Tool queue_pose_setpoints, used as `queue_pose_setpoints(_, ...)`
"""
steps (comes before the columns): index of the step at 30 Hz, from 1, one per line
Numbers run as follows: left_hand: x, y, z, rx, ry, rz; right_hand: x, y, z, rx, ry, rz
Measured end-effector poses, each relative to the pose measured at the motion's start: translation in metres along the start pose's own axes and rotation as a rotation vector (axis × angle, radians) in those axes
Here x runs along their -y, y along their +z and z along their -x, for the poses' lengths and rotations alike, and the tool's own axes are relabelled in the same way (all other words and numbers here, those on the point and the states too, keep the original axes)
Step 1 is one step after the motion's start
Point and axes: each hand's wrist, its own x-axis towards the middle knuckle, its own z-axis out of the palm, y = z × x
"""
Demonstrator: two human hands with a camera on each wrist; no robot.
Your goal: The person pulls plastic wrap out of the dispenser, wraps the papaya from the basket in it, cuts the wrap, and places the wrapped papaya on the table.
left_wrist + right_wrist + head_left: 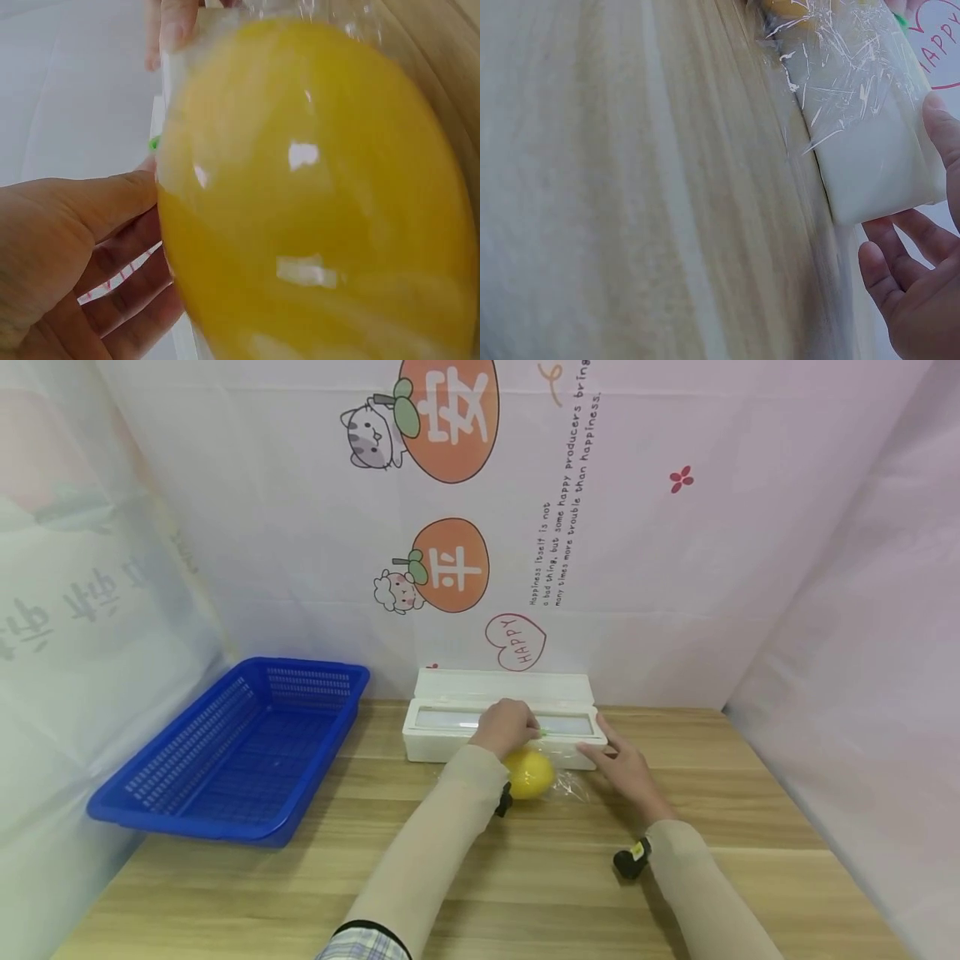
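A white cling film dispenser box stands against the back wall with its lid raised. My left hand reaches over the box and pinches a small green slide cutter at its top front edge. In front of the box, a yellow lemon shows under clear cling film, which hangs in wrinkles down the box front. With thumb above and fingers around the end, my right hand holds the box's right end. The lemon fills most of the left wrist view.
A blue plastic basket with slotted sides sits at the left of the wooden table. Printed white sheets rise behind the table and along both sides. Black wrist cameras are strapped on both sleeves.
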Motion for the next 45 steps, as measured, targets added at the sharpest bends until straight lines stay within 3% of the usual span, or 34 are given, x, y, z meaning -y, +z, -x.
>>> queue_pose_setpoints(20,0.027,-0.009,0.012,0.015,-0.020,0.099,-0.007,0.003,-0.003,-0.020,-0.018,0.020)
queue_pose_setpoints(45,0.057,-0.020,0.025,-0.015,0.010,0.084,-0.007,0.003,-0.004,-0.021,-0.011,0.020)
